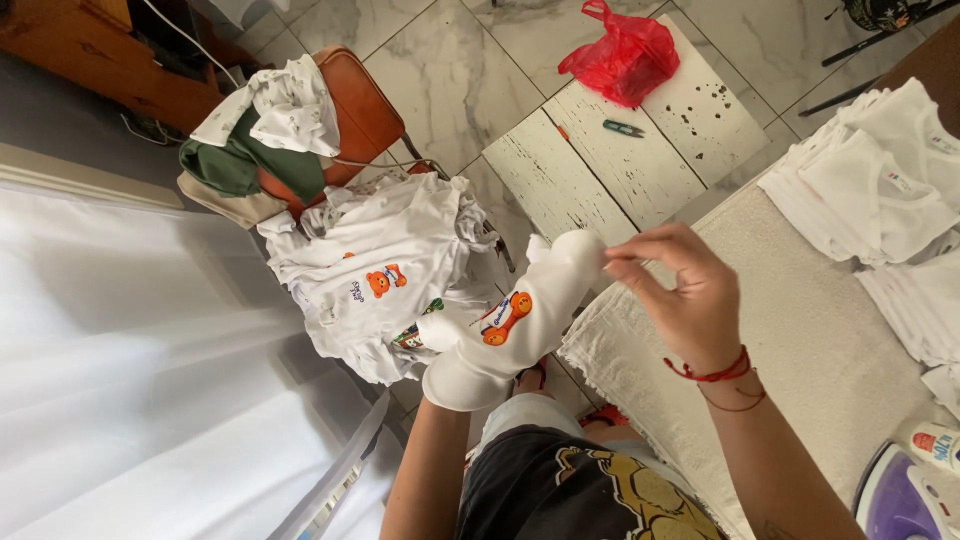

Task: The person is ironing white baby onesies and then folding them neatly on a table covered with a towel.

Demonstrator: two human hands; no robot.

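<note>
The left hand [470, 355] is hidden inside a small white garment [510, 315] with an orange print, held above the floor beside the padded tabletop [800, 340]. The right hand [680, 295] pinches its top edge between fingertips, other fingers loosely spread.

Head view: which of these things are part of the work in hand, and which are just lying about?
In hand:
- small white garment with orange print, pulled over the left hand
- right hand, fingers pinching its tip
- pile of matching white garments
- folded white stack
- padded board
- purple iron

Lying about:
- red plastic bag
- green snips
- brown chair
</note>
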